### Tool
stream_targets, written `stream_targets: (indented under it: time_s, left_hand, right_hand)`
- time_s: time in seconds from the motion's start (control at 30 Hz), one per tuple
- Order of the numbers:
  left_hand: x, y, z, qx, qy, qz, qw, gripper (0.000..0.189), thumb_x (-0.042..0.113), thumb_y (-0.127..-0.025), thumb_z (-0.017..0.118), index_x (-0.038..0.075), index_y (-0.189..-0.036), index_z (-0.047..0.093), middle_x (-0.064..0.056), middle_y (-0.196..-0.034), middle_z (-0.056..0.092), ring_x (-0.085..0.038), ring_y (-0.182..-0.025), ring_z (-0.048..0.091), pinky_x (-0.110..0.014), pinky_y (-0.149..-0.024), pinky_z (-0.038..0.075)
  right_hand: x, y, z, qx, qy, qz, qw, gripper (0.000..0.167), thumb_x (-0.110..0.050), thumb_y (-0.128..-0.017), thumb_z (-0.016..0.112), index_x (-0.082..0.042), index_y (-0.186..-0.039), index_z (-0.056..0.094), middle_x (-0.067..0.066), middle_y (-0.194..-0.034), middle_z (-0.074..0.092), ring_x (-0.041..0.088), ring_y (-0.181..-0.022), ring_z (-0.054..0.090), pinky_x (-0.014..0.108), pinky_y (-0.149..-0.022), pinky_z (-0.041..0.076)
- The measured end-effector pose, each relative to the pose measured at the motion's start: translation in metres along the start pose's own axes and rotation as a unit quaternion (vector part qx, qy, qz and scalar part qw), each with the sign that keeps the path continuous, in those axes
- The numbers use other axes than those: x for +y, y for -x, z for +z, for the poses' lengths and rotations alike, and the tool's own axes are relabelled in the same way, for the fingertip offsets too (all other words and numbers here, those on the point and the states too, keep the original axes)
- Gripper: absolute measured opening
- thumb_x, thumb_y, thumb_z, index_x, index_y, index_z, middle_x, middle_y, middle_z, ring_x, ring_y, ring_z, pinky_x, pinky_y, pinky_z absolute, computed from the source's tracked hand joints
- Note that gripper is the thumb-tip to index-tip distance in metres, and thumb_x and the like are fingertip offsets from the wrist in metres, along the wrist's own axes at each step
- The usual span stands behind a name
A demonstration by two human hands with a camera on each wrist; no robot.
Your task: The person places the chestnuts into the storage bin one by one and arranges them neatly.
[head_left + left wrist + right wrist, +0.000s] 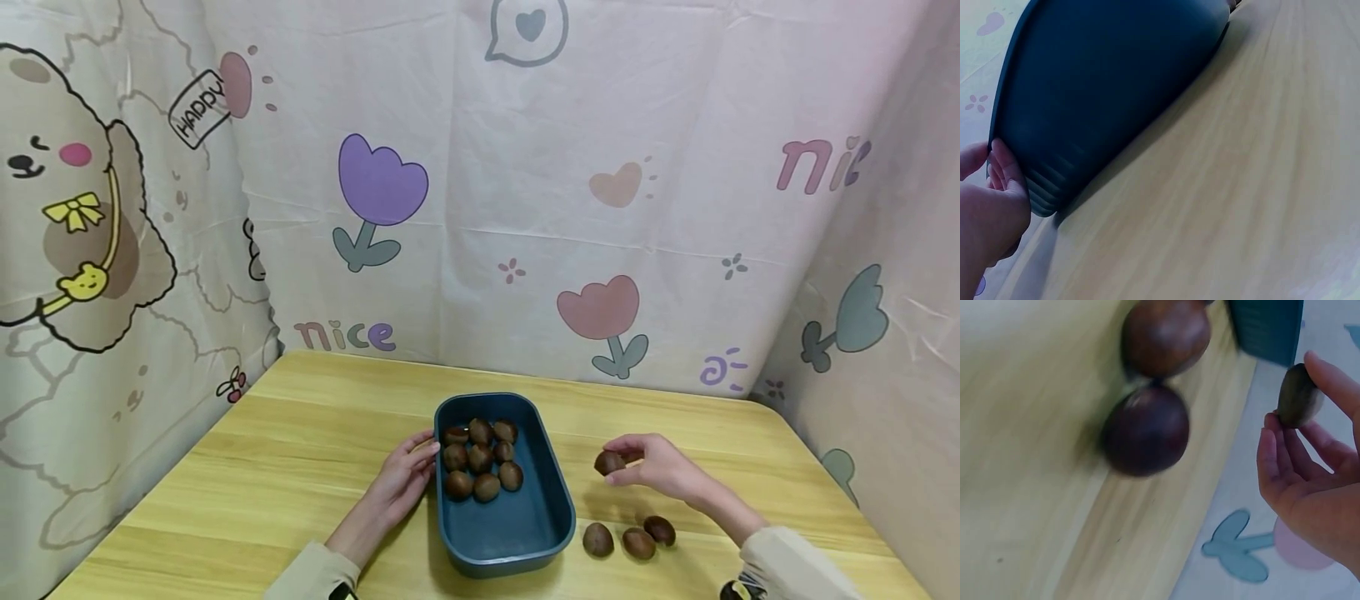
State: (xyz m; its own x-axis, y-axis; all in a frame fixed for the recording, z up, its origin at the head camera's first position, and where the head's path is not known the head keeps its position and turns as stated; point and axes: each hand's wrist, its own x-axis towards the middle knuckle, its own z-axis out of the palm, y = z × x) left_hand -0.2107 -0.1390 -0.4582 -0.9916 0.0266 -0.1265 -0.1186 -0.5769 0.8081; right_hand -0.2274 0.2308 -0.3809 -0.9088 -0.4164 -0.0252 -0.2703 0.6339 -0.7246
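Note:
A dark blue rectangular plastic box (506, 533) stands on the table with several brown chestnuts (480, 457) inside, grouped in rows toward its far left part. At the box's left side, my left hand (401, 477) grips the rim, with thumb and fingers on either side of it in the left wrist view. My right hand (660, 468) pinches one chestnut (609, 462) between thumb and fingertips, above the table to the right of the box. Below that hand lie three loose chestnuts; one (598, 540) is nearest the box, and a pair (639, 543) sits farther right.
The light wood table (337, 400) reaches back to a printed cloth curtain (525, 208), which also hangs on the left and right sides. Another dark round thing (735, 590) shows by the right sleeve at the bottom edge; its kind is unclear.

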Motion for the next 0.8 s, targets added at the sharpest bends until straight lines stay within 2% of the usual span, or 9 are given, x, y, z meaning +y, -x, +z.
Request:
stream_targets:
  time_s: [0.27,0.5,0.8]
  left_hand:
    - [0.002,0.002,0.000,0.000,-0.001,-0.001,1.0000,0.019,-0.004,-0.097,0.048,-0.001,-0.116,0.048,-0.005,-0.098,0.058,-0.011,-0.083,0.055,-0.023,-0.077,0.046]
    - [0.003,0.002,0.000,0.003,-0.002,0.000,1.0000,0.021,-0.005,-0.097,0.048,-0.002,-0.117,0.047,-0.005,-0.098,0.058,-0.011,-0.082,0.056,-0.023,-0.077,0.046]
    - [0.001,0.002,0.001,-0.001,0.000,0.001,1.0000,0.018,-0.004,-0.097,0.048,-0.001,-0.115,0.049,-0.005,-0.097,0.058,-0.011,-0.082,0.055,-0.023,-0.077,0.045]
  right_hand:
    - [-0.027,-0.011,0.016,0.003,0.015,-0.039,0.9991,0.049,-0.023,-0.077,0.080,0.005,-0.114,0.064,0.001,-0.093,0.065,0.020,-0.089,0.058,0.034,-0.075,0.049]
    - [-0.052,-0.019,0.029,-0.009,0.015,-0.079,0.9967,0.044,-0.022,-0.078,0.081,0.003,-0.110,0.064,0.002,-0.095,0.064,0.021,-0.088,0.058,0.029,-0.070,0.051]
    - [-0.082,-0.034,0.049,-0.063,0.038,-0.115,0.9906,0.033,-0.022,-0.078,0.081,-0.005,-0.102,0.067,-0.004,-0.085,0.061,0.017,-0.079,0.052,0.027,-0.063,0.047]
